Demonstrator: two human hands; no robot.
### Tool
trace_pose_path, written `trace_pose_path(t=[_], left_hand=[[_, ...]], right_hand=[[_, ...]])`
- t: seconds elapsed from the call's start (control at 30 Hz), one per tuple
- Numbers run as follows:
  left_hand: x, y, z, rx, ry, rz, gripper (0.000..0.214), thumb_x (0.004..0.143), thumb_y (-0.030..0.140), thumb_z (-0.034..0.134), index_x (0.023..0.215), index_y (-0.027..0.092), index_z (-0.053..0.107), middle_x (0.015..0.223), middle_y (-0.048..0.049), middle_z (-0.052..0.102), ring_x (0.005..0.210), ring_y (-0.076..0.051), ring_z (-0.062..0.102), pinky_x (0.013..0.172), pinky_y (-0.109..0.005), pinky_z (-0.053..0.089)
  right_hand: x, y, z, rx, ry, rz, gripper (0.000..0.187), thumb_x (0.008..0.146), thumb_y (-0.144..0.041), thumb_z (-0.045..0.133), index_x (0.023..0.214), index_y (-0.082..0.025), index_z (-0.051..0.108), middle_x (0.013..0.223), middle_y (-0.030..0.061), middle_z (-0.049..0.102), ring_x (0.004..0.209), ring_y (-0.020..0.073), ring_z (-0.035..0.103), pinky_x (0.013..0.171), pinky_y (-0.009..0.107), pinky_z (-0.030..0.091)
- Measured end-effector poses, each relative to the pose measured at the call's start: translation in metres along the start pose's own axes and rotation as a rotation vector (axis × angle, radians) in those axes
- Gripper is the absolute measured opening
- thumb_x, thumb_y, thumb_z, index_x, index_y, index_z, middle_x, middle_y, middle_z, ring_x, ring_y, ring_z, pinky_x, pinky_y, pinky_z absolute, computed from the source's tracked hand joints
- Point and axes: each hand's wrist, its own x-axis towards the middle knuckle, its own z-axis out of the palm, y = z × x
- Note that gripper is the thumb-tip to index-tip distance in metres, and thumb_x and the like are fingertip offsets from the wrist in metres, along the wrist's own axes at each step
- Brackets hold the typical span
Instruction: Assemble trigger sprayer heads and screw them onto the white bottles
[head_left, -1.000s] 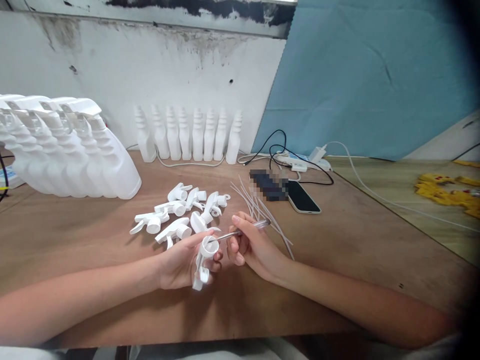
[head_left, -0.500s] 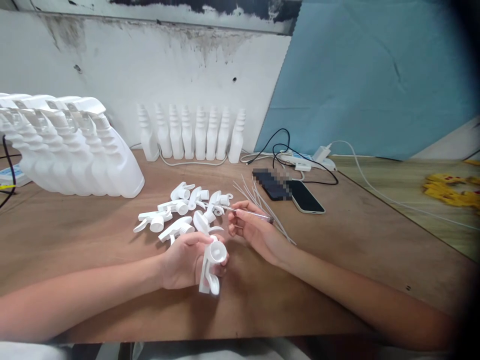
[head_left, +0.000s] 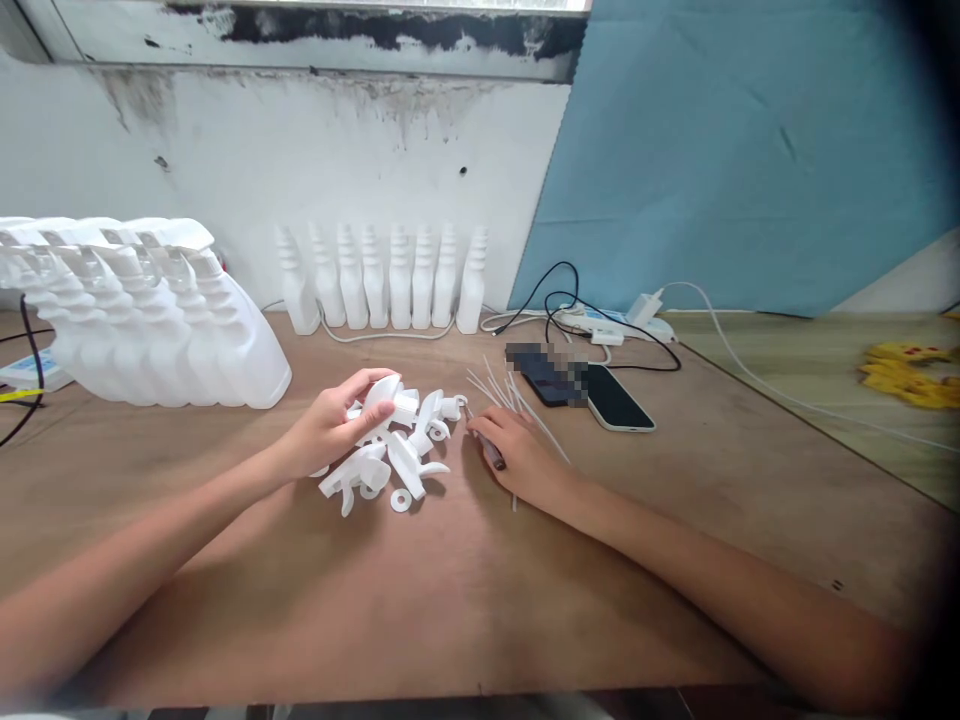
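Observation:
My left hand (head_left: 334, 425) is closed around a white trigger spray head (head_left: 384, 398) over the back of a small pile of similar heads. More trigger spray heads, such as one near the front (head_left: 360, 470) and one at the right (head_left: 431, 415), lie under and beside it. In front of the pile a flat white ring (head_left: 401, 500) rests on the table. My right hand (head_left: 517, 450) is closed on a slim metal tool with a brownish handle (head_left: 491, 452), its tip beside the rightmost head. Thin white tubes (head_left: 544, 425) lie partly beneath this hand.
Large white spray bottles (head_left: 172, 330) stand packed together at the left. Several small white bottles (head_left: 397, 285) line the wall. Two phones (head_left: 619, 397) lie at the right, near a power strip (head_left: 652, 325) with black and white cables. A blue cloth (head_left: 712, 160) hangs behind.
My left hand has moved back from the front of the pile onto a spray head among the others. The white ring now lies in front. My right hand has lowered and turned with the tool.

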Motion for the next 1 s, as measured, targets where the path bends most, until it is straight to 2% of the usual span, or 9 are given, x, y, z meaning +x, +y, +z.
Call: trace_pose_path(t=[0.17,0.3,0.37,0.47,0.53,0.6,0.73,0.83,1.0], left_hand=[[0.006,-0.018,0.002,0.346,0.024,0.069,0.047,0.091,0.045,0.046,0.133,0.025,0.048,0.123,-0.0088,0.055,0.117,-0.026,0.045,0.102,-0.039,0.033],[0.006,-0.014,-0.001,0.538,0.226,0.2,0.051,0.092,0.041,0.043,0.139,0.023,0.037,0.131,-0.0104,0.048,0.119,-0.026,0.041,0.093,-0.037,0.04],[0.005,-0.004,-0.012,0.634,0.342,0.272,0.043,0.091,0.04,0.044,0.131,0.023,0.043,0.128,-0.0105,0.049,0.111,-0.025,0.047,0.084,-0.034,0.044],[0.003,0.013,-0.038,0.913,0.564,0.358,0.03,0.091,0.036,0.047,0.117,0.021,0.05,0.119,-0.0108,0.053,0.105,-0.025,0.049,0.088,-0.039,0.038],[0.003,0.021,-0.057,1.134,0.715,0.338,0.028,0.091,0.035,0.047,0.114,0.019,0.051,0.115,-0.012,0.055,0.108,-0.029,0.048,0.093,-0.043,0.032],[0.003,0.026,-0.077,1.252,0.847,0.267,0.033,0.091,0.036,0.047,0.117,0.017,0.049,0.118,-0.0134,0.052,0.113,-0.032,0.044,0.094,-0.045,0.029],[0.001,0.029,-0.109,1.228,1.008,0.135,0.054,0.088,0.045,0.049,0.13,0.012,0.038,0.133,-0.0179,0.038,0.125,-0.036,0.032,0.098,-0.048,0.025],[-0.001,0.029,-0.124,1.171,1.023,0.093,0.062,0.088,0.049,0.049,0.134,0.012,0.031,0.137,-0.0177,0.029,0.13,-0.035,0.025,0.103,-0.05,0.019],[-0.003,0.029,-0.135,1.074,1.029,0.088,0.062,0.089,0.05,0.048,0.134,0.011,0.031,0.136,-0.0145,0.027,0.13,-0.032,0.022,0.106,-0.048,0.019]], right_hand=[[0.0,-0.006,-0.003,-0.006,-0.088,0.013,0.056,0.065,0.003,0.048,0.115,-0.019,0.056,0.109,0.0094,0.056,0.105,0.024,0.05,0.081,0.033,0.034],[0.0,-0.006,-0.001,-0.01,-0.062,0.01,0.05,0.075,0.001,0.042,0.117,-0.019,0.057,0.111,0.0102,0.056,0.104,0.0241,0.051,0.079,0.034,0.034],[0.0,-0.005,0.001,0.003,-0.023,-0.004,0.045,0.081,-0.001,0.038,0.117,-0.019,0.058,0.109,0.0105,0.058,0.101,0.0234,0.053,0.078,0.033,0.034],[0.0,-0.004,0.003,0.02,0.019,-0.031,0.043,0.083,-0.003,0.037,0.116,-0.019,0.059,0.107,0.0107,0.058,0.1,0.0234,0.054,0.078,0.032,0.036],[0.001,-0.004,0.003,0.018,0.036,-0.041,0.045,0.081,-0.001,0.037,0.115,-0.019,0.06,0.105,0.0106,0.059,0.099,0.0227,0.055,0.079,0.032,0.037],[0.001,-0.005,0.002,0.017,0.037,-0.048,0.046,0.079,0.001,0.036,0.113,-0.019,0.061,0.103,0.0107,0.058,0.098,0.0217,0.055,0.08,0.032,0.038],[0.002,-0.005,0.003,0.007,0.029,-0.048,0.044,0.079,0.001,0.036,0.111,-0.017,0.061,0.103,0.0114,0.058,0.098,0.0229,0.054,0.081,0.034,0.038],[0.002,-0.004,0.003,-0.009,0.008,-0.044,0.043,0.082,-0.001,0.036,0.113,-0.018,0.061,0.103,0.0118,0.058,0.097,0.0243,0.054,0.079,0.035,0.038],[0.003,-0.004,0.002,-0.029,-0.025,-0.045,0.044,0.082,-0.001,0.037,0.116,-0.017,0.06,0.103,0.0117,0.057,0.099,0.0243,0.053,0.081,0.035,0.037]])
